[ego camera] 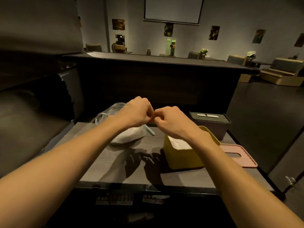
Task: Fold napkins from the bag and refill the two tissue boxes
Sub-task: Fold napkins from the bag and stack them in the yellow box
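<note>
Yellow box stands open on the table with white napkins inside, its pink lid beside it. Left hand and right hand meet with fingers curled, above the napkin bag; whether their grip pinches anything, I cannot tell. Second box sits lidded behind.

The left hand and right hand meet with curled fingers, hiding whatever they may pinch. The left forearm covers much of the plastic bag. The right wrist hides part of the yellow box and its contents.
</note>
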The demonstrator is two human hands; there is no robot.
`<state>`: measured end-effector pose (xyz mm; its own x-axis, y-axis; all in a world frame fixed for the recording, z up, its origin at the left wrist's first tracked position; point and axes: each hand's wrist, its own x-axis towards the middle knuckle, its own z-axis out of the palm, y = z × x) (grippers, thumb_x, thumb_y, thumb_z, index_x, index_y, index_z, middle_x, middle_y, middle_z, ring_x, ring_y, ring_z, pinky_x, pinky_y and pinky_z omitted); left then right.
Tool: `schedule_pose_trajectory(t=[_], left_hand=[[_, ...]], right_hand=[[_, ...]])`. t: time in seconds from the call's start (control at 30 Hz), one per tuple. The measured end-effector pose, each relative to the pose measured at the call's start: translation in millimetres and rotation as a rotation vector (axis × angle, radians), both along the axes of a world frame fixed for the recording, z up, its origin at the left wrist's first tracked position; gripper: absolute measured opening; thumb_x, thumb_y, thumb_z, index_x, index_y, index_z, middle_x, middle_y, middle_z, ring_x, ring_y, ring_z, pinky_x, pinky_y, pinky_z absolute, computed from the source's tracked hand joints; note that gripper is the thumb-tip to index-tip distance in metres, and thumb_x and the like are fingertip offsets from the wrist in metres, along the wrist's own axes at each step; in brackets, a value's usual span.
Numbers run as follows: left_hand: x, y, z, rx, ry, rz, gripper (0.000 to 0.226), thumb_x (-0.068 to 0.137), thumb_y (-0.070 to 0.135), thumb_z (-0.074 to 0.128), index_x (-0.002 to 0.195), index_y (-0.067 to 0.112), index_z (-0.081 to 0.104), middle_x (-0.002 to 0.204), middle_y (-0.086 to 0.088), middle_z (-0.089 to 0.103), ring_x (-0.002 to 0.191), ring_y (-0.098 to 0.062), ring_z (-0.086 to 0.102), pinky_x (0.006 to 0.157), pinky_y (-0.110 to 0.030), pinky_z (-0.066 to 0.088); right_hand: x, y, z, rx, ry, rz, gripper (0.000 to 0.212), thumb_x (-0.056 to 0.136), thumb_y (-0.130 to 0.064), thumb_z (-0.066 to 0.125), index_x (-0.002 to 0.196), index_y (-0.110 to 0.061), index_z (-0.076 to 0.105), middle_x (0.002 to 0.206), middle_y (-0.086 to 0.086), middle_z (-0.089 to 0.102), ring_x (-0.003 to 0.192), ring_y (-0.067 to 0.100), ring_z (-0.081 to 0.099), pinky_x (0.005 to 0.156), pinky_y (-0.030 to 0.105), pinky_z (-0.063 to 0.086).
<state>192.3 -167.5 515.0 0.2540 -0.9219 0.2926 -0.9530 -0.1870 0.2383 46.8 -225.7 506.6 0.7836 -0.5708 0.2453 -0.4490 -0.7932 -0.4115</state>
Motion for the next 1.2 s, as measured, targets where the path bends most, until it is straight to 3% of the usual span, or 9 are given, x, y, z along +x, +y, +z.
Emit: schedule_pose_trajectory(t=[0.23,0.4,0.53,0.63,0.77,0.87,1.0,1.1,1.2], left_hand=[[101,36,-24,0.001,0.102,0.135,0.024,0.094,0.021,0.074,0.118,0.020,0.076,0.107,0.000,0.078,0.095,-0.013,0.072,0.092,-0.037,0.060],[136,29,-69,0.084,0.135,0.194,0.081,0.091,0.017,0.071,0.160,0.029,0.031,0.157,-0.002,0.048,0.140,-0.025,0.050,0.116,-0.043,0.042],[143,25,-109,0.001,0.497,0.144,0.096,0.088,0.001,0.064,0.165,0.026,0.011,0.163,-0.007,0.038,0.148,-0.026,0.039,0.120,-0.037,0.031],[138,23,-137,-0.191,0.752,0.124,0.101,0.086,-0.004,0.067,0.164,0.030,0.013,0.158,0.004,0.043,0.145,-0.018,0.041,0.115,-0.034,0.036],[124,14,-152,-0.431,0.933,0.105,0.095,0.084,-0.011,0.063,0.160,0.033,0.026,0.146,0.014,0.054,0.136,-0.010,0.049,0.095,-0.016,0.042],[123,14,-153,-0.541,0.709,0.185,0.082,0.081,-0.010,0.059,0.151,0.031,0.045,0.128,0.028,0.054,0.133,-0.008,0.044,0.108,-0.033,0.045],[119,21,-143,-0.756,0.429,0.140,0.061,0.074,0.007,0.054,0.129,0.034,0.057,0.131,0.014,0.055,0.128,-0.007,0.042,0.110,-0.040,0.040],[114,23,-134,-0.865,0.560,0.010,0.058,0.077,0.011,0.055,0.133,0.022,0.056,0.128,0.002,0.064,0.124,-0.017,0.057,0.106,-0.031,0.047],[113,21,-131,-0.930,0.879,-0.131,0.068,0.083,0.024,0.061,0.149,0.025,0.041,0.134,0.000,0.063,0.129,-0.022,0.058,0.105,-0.028,0.047]], right_hand=[[100,15,-14,0.081,0.069,0.156,0.036,0.103,-0.012,0.053,0.132,-0.025,0.069,0.136,0.005,0.065,0.116,0.020,0.064,0.101,0.037,0.055],[145,-1,-43,0.121,0.230,0.094,0.053,0.104,-0.016,0.049,0.157,-0.018,0.043,0.154,0.011,0.051,0.141,0.030,0.048,0.114,0.040,0.041],[145,-14,-60,0.205,0.301,0.063,0.066,0.102,-0.025,0.051,0.163,-0.022,0.028,0.162,0.012,0.041,0.147,0.032,0.040,0.116,0.042,0.036],[138,-14,-68,0.096,0.180,0.060,0.065,0.096,-0.034,0.060,0.158,-0.027,0.039,0.151,0.008,0.054,0.138,0.027,0.049,0.114,0.043,0.041],[135,-12,-76,-0.120,-0.009,0.079,0.039,0.098,-0.033,0.059,0.138,-0.033,0.063,0.123,0.000,0.072,0.115,0.018,0.063,0.103,0.043,0.048],[137,-15,-81,-0.289,-0.050,0.087,0.032,0.102,-0.028,0.056,0.131,-0.031,0.069,0.119,-0.002,0.074,0.112,0.017,0.064,0.098,0.035,0.045],[142,-17,-92,-0.377,-0.235,0.027,0.021,0.101,-0.021,0.054,0.112,-0.025,0.072,0.105,-0.005,0.074,0.099,0.015,0.067,0.088,0.032,0.051],[144,-16,-98,-0.318,-0.545,-0.025,0.022,0.100,-0.018,0.057,0.117,-0.026,0.068,0.108,-0.010,0.071,0.097,0.007,0.067,0.082,0.031,0.056],[143,-15,-94,-0.052,-0.838,-0.059,0.025,0.102,-0.012,0.059,0.121,-0.027,0.067,0.108,-0.016,0.069,0.101,0.001,0.066,0.079,0.026,0.058]])
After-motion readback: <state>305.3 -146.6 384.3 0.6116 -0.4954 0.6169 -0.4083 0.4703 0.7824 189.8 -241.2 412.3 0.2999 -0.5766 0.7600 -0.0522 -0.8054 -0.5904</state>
